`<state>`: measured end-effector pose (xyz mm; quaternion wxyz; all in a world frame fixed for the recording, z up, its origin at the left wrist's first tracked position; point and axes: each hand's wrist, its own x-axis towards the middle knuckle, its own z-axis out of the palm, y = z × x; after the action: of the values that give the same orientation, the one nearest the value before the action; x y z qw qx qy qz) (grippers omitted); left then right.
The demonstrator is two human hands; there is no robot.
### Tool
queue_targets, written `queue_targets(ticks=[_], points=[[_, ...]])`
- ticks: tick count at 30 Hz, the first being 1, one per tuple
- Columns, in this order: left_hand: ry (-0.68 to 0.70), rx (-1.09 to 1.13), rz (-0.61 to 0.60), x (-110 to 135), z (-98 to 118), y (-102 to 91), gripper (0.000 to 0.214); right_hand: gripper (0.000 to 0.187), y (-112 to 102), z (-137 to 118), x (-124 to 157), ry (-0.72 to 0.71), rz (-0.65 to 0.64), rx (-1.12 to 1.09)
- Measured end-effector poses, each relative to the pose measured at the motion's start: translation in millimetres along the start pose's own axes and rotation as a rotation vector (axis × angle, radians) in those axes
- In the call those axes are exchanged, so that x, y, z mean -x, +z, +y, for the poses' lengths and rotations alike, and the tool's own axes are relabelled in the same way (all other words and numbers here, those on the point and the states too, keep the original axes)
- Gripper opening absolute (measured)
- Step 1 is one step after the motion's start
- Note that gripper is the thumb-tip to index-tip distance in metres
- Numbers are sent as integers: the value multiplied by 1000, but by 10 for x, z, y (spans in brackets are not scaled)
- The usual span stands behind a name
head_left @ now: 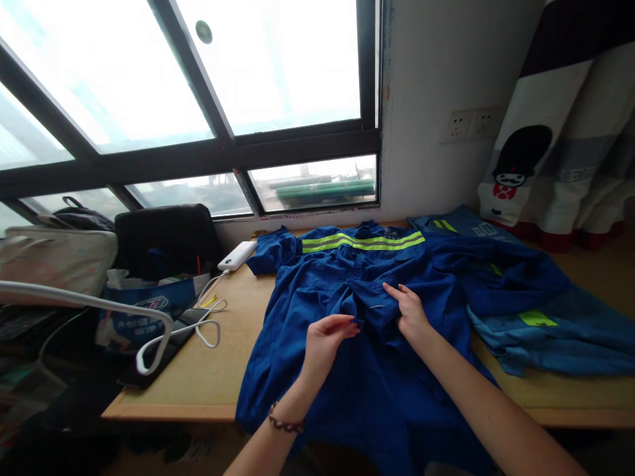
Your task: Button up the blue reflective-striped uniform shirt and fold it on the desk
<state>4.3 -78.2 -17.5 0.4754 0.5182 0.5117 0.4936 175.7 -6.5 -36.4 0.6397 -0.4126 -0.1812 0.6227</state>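
Spread over the table is a blue work garment (307, 330) with yellow-green and grey reflective stripes (364, 241) near its far end. Its lower part hangs over the near table edge. My left hand (328, 344), with a bracelet (286, 419) on the wrist, pinches the fabric near the middle. To its right, my right hand (411, 309) grips the edge of a raised fold or flap (374, 305) carrying a small light marking. The fabric between both hands is lifted slightly. Part of the garment beneath my forearms is hidden.
A lighter blue garment (560, 330) lies at the right of the wooden table (208, 383). A white power bank (237, 256) with a white cable (218, 334) sits at the left. Bags (166, 241) stand beyond the table's left side, below the window.
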Motion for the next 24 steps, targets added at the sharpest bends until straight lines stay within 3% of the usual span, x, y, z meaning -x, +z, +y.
queue_targets(ticks=[2, 5, 8, 11, 15, 17, 19, 22, 24], points=[[-152, 318, 30, -6, 73, -44, 21, 32, -4, 28, 8, -24, -9, 50], [-244, 518, 78, -47, 148, -121, 25, 32, 3, 55, 29, -44, -31, 84], [-259, 527, 64, -102, 209, -179, 23, 31, 8, 53, 34, -65, -38, 82], [-217, 477, 19, -154, 315, -167, 26, 26, 14, 28, 57, -194, -28, 169], [-153, 377, -56, -214, 460, 9, 29, 19, 50, -2, 174, -509, -3, 531], [-141, 323, -110, -257, 467, 143, 28, 17, 75, -6, 230, -577, -23, 644], [-127, 275, -132, -326, 411, 264, 28, 18, 94, -1, 246, -511, -114, 619], [-96, 239, -129, -484, 236, 357, 27, 23, 100, 13, 190, -250, -268, 392], [-91, 246, -137, -602, 89, 354, 27, 26, 92, 25, 133, -104, -280, 249]])
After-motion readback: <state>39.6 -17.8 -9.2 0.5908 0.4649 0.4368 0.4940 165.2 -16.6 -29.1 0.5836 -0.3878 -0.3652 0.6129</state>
